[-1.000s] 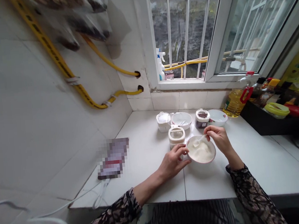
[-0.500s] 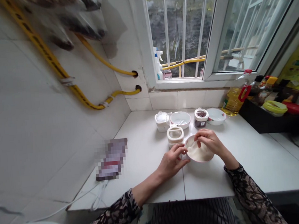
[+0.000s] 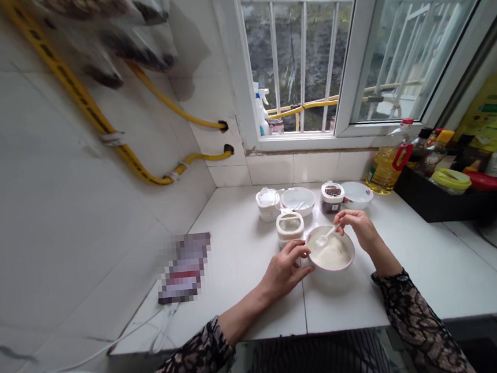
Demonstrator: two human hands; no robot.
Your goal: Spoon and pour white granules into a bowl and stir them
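Note:
A bowl [image 3: 334, 259] of pale, fine-grained powder or granules stands on the white tiled counter. My left hand [image 3: 285, 267] grips its left rim between fingers and thumb. Pinched in my right hand [image 3: 356, 227] is a small white spoon [image 3: 323, 240], its head low over the bowl's contents at the left side. Just behind my left fingers is a lidded container [image 3: 290, 227] with a clear top.
Along the back stand a white-filled container [image 3: 268, 203], a white bowl [image 3: 298, 201], a jar of dark contents [image 3: 332, 196] and another bowl [image 3: 357, 195]. An oil bottle [image 3: 383, 166] and a black box of condiments [image 3: 432, 196] sit right. A blurred-out object [image 3: 185, 267] lies left.
My right hand has moved up and to the right, bringing the spoon into clear sight over the bowl. My left hand stays at the rim.

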